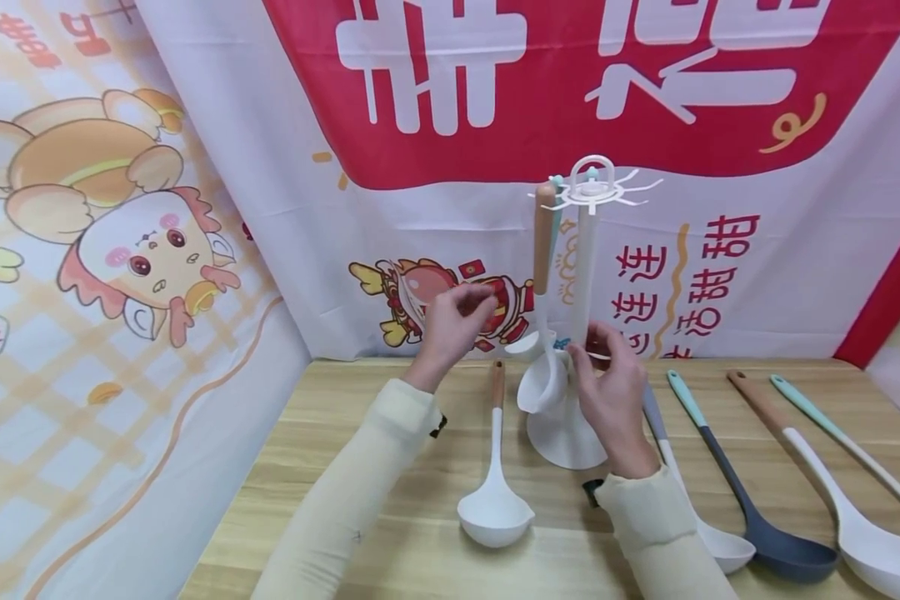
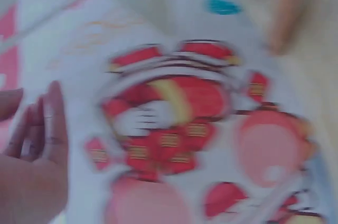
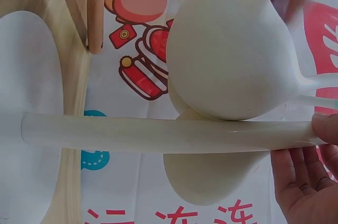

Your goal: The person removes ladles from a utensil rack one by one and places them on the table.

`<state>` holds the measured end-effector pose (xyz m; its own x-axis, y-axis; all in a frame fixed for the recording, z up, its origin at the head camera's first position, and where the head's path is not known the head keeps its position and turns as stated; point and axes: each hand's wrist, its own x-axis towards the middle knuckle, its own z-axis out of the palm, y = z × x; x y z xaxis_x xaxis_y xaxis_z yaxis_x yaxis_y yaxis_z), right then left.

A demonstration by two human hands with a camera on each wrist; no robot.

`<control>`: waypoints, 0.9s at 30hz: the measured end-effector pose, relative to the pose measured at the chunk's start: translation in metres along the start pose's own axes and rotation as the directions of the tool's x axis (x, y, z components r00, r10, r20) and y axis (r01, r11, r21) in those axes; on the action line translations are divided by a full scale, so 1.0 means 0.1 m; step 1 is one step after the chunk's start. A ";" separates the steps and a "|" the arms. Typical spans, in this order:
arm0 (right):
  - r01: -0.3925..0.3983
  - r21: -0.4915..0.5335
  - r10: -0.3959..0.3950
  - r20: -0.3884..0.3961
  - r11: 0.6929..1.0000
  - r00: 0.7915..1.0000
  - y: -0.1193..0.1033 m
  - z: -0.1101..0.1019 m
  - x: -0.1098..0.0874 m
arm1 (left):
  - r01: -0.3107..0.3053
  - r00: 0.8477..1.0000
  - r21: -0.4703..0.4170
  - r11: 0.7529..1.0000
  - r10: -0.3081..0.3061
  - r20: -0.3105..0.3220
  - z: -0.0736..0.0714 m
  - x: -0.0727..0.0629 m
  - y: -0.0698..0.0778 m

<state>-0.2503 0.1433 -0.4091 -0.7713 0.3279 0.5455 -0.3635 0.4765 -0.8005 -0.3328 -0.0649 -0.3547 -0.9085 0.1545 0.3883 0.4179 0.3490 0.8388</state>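
At the left, the left hand (image 1: 457,321) hovers before the white printed cloth backdrop, its fingers loosely bent and grasping nothing; it is nearest the hanging ladles.

Below it, a white round-bowled ladle with a brown wood-look handle (image 1: 495,500) lies alone on the pale wood-grain table (image 1: 412,546), handle toward the backdrop and bowl toward the person, perhaps so that its handle points at the stand area.

Next, 2 ladles hang by their handle tops from the left side of the tall white stand with a round base and a ring of thin hooks (image 1: 583,275): a white ladle with a tan handle (image 1: 542,279) in front, and a pale ladle with a mint-green handle (image 1: 528,344) behind. Hung so, their bowls clear the table.

The right hand (image 1: 611,379) grips the stand's pole, thumb and fingers on opposite sides, likely to steady it against the weight on 1 side. The hands are apart.

Farther right, 4 utensils lie side by side: a grey-handled white ladle (image 1: 693,508), a dark grey ladle with a mint handle (image 1: 750,508), a brown-handled white ladle (image 1: 825,475), and a slim mint-handled utensil (image 1: 843,437), its far end outside the view. The spacing probably leaves each handle free.
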 end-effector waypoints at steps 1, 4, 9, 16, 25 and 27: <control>0.000 -0.001 0.000 -0.002 1.000 1.000 0.00 0.00 0.00 | -0.064 0.998 -0.027 0.998 0.064 -0.004 -0.01 0.01 0.13; -0.001 -0.004 0.001 -0.007 1.000 1.000 0.01 -0.02 0.01 | -0.209 0.977 -0.140 0.968 0.212 0.006 0.00 0.03 0.46; 0.000 -0.013 0.000 -0.006 1.000 1.000 0.01 -0.03 0.02 | -0.313 0.943 -0.254 0.915 0.331 0.032 0.08 0.08 0.82; -0.008 -0.023 0.008 0.002 1.000 1.000 0.00 -0.02 0.01 | -0.293 0.949 -0.267 0.918 0.312 0.034 0.11 0.15 0.92; 0.006 -0.010 -0.006 0.005 1.000 1.000 0.01 -0.01 0.00 | -0.327 0.941 -0.233 0.916 0.337 0.002 0.18 0.16 0.87; 0.006 -0.009 -0.006 0.006 1.000 1.000 0.01 -0.01 0.01 | -0.341 0.938 -0.228 0.912 0.348 -0.013 0.19 0.16 0.86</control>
<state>-0.2505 0.1450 -0.4092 -0.7720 0.3203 0.5490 -0.3635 0.4860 -0.7947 -0.3109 -0.0150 -0.2833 -0.7064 0.2545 0.6605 0.6923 0.0545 0.7195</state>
